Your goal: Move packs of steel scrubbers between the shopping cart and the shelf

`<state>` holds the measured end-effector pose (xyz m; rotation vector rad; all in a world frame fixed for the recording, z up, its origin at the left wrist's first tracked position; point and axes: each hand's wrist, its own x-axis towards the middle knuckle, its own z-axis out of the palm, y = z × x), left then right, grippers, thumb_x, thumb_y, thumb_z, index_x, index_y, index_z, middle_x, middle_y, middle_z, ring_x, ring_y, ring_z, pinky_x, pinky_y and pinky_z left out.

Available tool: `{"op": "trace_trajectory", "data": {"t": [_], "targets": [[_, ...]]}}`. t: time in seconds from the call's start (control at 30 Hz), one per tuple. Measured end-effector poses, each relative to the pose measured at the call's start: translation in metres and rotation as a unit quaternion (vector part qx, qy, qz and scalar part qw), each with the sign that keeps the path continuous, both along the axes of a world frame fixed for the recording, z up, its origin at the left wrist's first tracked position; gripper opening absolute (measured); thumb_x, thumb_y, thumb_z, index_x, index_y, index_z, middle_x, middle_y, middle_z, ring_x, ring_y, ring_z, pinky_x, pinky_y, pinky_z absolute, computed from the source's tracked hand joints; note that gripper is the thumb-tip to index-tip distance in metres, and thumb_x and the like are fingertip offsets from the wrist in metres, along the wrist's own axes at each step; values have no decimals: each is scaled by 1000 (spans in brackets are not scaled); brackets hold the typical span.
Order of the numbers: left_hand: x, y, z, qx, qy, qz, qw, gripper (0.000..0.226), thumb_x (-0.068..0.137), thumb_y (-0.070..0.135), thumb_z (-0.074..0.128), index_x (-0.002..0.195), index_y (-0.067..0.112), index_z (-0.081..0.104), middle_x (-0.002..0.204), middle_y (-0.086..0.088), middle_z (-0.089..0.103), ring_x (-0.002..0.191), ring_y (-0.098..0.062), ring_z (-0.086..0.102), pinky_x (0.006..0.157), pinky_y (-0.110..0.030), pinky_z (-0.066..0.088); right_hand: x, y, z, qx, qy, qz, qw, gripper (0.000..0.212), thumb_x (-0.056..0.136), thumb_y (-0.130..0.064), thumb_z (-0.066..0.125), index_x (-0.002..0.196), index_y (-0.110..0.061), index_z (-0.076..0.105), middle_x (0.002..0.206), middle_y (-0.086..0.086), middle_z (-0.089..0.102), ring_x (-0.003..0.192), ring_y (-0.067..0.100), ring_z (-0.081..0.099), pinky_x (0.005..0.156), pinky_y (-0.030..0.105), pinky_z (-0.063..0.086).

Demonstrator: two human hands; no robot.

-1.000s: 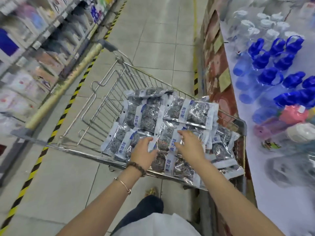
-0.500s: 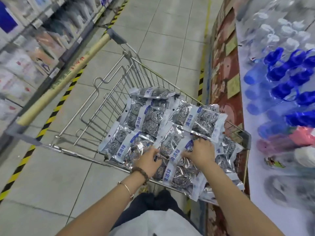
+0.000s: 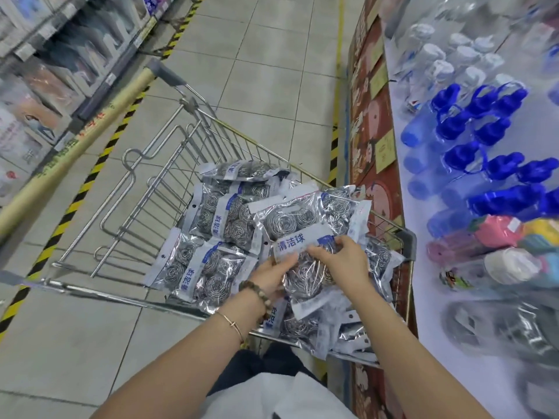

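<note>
Currently left hand (image 3: 270, 275) and right hand (image 3: 343, 261) both grip one scrubber pack (image 3: 305, 281); other packs (image 3: 211, 267) lie just beneath them.

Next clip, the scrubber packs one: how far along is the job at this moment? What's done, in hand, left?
Done: unclear; blurred silvery shapes on the shelf might be packs already placed. In hand: the left hand and right hand both grip one pack over the cart. Left: many other packs lie piled in the cart, so most of the job appears to remain.
</note>
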<state>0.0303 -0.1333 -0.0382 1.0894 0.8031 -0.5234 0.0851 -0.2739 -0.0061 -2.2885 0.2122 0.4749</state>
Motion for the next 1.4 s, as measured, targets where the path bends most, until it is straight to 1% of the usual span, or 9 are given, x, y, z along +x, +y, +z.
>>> {"op": "trace_trajectory", "data": {"t": [0.1,0.2,0.3,0.53,0.8,0.9,1.0,1.13,1.4], "targets": [[8,-9,12,12,-41,68,997,69,43,48,86,100,16,66,98,-2,71,97,-22,64,90,-45,48,1,9,2,18,-7,18,1000,49,78,-46,71,106,-12,50,92,-3,52,82,15,51,68,29,40],[15,-5,18,90,-59,104,989,36,70,24,78,100,12,62,91,2,68,89,-13,62,75,-26,49,9,9,1,35,10,59,998,33,85,-47,64,91,-17,50,78,-8,51,69,9,49,59,27,37],[16,6,19,123,-80,94,985,28,75,15,74,100,14,62,93,4,66,86,-8,60,75,-23,47,29,2,-1,67,-6,63,996,34,88,-41,62,107,-14,62,94,-5,63,83,14,57,70,25,42],[15,19,15,127,-69,63,988,23,78,14,69,98,18,59,94,7,63,84,-2,55,70,-19,41,110,3,-18,-139,-86,174,971,54,87,-25,63,136,-10,43,135,16,48,119,32,48,95,41,43],[20,28,12,127,-64,65,988,23,79,12,68,100,15,59,95,4,63,86,-5,57,66,-16,41,133,0,-33,-299,-16,256,919,61,84,-53,61,129,-16,45,124,11,57,116,31,52,93,42,41],[22,30,10,130,-64,58,988,23,80,12,67,101,15,59,95,5,63,84,-2,55,64,-14,40,129,-1,-29,-257,70,226,937,50,73,-54,73,80,-13,47,77,2,57,74,19,57,59,30,39],[23,33,7,124,-61,58,989,18,79,12,67,93,19,58,93,6,62,83,-2,55,70,-17,42,120,-2,-32,-184,118,195,956,53,71,-48,78,63,-14,38,59,2,44,53,15,42,48,29,26],[20,40,4,127,-50,60,989,17,79,14,68,92,20,60,93,6,64,86,-5,55,91,-32,40,105,-4,-32,-159,73,164,971,50,70,-47,79,88,-13,47,79,1,52,69,16,49,55,31,39],[21,58,5,135,-62,17,989,18,79,14,69,91,22,59,94,4,65,91,-12,59,92,-34,43,73,-26,-20,59,11,-39,997,66,72,-28,81,127,-12,49,110,0,60,105,22,56,86,33,44]]}}
